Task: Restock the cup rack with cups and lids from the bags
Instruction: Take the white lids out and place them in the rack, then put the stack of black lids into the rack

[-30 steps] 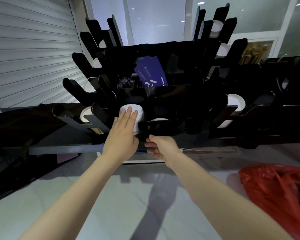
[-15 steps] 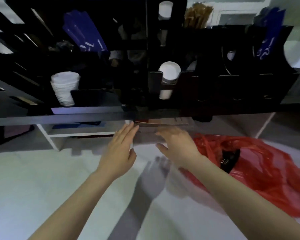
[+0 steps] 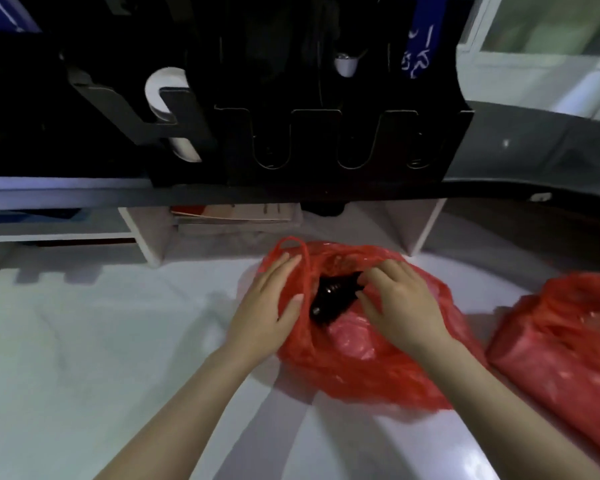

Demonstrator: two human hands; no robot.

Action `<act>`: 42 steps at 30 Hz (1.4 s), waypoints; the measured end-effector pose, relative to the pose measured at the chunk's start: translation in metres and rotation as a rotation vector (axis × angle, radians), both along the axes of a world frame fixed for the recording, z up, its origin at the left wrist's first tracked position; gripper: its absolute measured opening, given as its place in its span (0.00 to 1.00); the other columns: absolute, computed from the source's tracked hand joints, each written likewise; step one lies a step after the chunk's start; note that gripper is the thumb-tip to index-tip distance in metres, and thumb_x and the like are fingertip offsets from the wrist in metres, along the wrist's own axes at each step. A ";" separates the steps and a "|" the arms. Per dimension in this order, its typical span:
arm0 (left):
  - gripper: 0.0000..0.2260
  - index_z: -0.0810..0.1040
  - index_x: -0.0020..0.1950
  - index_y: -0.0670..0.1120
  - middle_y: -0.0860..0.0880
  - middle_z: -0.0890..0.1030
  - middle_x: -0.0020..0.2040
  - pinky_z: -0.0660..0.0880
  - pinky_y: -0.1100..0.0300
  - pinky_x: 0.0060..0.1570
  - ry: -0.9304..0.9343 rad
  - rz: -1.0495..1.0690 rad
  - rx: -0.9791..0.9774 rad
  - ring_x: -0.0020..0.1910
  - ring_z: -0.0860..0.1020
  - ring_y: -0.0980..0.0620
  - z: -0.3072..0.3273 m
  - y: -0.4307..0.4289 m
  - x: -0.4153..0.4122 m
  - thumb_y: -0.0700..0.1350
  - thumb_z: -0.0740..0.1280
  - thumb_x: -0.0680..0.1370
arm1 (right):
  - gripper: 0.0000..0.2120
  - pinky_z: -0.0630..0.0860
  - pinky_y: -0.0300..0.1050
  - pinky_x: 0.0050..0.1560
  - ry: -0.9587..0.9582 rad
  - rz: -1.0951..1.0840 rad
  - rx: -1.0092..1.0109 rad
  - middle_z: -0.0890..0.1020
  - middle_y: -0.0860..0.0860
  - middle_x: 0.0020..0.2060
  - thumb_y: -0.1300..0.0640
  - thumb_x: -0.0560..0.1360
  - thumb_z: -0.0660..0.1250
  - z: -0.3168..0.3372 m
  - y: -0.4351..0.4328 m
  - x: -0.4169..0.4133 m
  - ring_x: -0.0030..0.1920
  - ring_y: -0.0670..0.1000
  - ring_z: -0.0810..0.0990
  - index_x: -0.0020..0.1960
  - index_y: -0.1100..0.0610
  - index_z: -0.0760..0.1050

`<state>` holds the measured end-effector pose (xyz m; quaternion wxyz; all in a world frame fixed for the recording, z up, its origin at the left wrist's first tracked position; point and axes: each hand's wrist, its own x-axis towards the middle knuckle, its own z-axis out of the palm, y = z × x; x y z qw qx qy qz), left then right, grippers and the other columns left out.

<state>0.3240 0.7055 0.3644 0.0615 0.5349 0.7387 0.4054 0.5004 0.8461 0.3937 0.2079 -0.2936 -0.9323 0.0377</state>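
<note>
Digging into the red bag [image 3: 354,358] on the white tabletop [image 3: 101,341] right now, so calling it midway at best. Got white cups [image 3: 167,95] sitting in one slot of the black cup rack [image 3: 326,140] up top, plus a small white cup [image 3: 345,65] further back. Can't tell about the three U-cut front slots, too dark.

Left to do: pull the black lid stack [image 3: 333,296] out of the bag mouth and rack it, then deal with the second red bag [image 3: 561,341], lying apart off to the right.

Pressing the left hand [image 3: 267,306] flat on the bag's left side by the handle loop, fingers straight and relaxed. Curling the right hand [image 3: 400,303] over the stack's upper end, fingers bent and touching it, but can't tell if actually clamped on yet.

Looks ribbed and glossy, lying tilted, half buried in thin crinkly plastic.
</note>
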 end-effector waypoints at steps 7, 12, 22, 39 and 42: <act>0.33 0.55 0.71 0.71 0.49 0.44 0.79 0.45 0.44 0.74 0.012 -0.125 -0.485 0.76 0.38 0.48 -0.017 0.030 0.020 0.63 0.68 0.71 | 0.22 0.71 0.50 0.57 -0.354 -0.095 -0.103 0.76 0.51 0.59 0.46 0.75 0.63 -0.023 0.027 0.005 0.60 0.57 0.71 0.65 0.53 0.70; 0.48 0.42 0.74 0.65 0.42 0.49 0.77 0.52 0.40 0.72 0.045 -0.048 -0.643 0.76 0.49 0.40 -0.025 0.052 0.012 0.56 0.74 0.67 | 0.34 0.70 0.51 0.63 -0.239 -0.042 -0.096 0.71 0.52 0.66 0.40 0.72 0.67 -0.033 0.039 -0.005 0.65 0.57 0.69 0.72 0.54 0.64; 0.40 0.55 0.70 0.63 0.50 0.70 0.63 0.71 0.48 0.60 0.010 -0.015 -0.534 0.61 0.73 0.45 -0.028 0.078 -0.003 0.54 0.74 0.64 | 0.58 0.54 0.52 0.74 -0.317 0.080 -0.372 0.50 0.52 0.78 0.28 0.60 0.68 -0.046 0.067 -0.030 0.76 0.56 0.50 0.78 0.52 0.45; 0.56 0.45 0.78 0.47 0.50 0.75 0.62 0.73 0.61 0.53 -0.090 -0.162 -0.648 0.57 0.75 0.53 -0.035 0.081 -0.024 0.54 0.79 0.61 | 0.55 0.64 0.58 0.70 -0.207 0.319 -0.363 0.46 0.45 0.73 0.45 0.60 0.75 -0.064 0.052 -0.045 0.73 0.56 0.50 0.75 0.38 0.42; 0.59 0.39 0.77 0.44 0.53 0.78 0.58 0.71 0.65 0.46 -0.126 -0.169 -0.684 0.51 0.75 0.57 -0.038 0.081 -0.024 0.53 0.79 0.62 | 0.54 0.65 0.57 0.69 -0.175 0.312 -0.354 0.45 0.45 0.73 0.44 0.59 0.74 -0.064 0.049 -0.040 0.73 0.57 0.51 0.74 0.35 0.43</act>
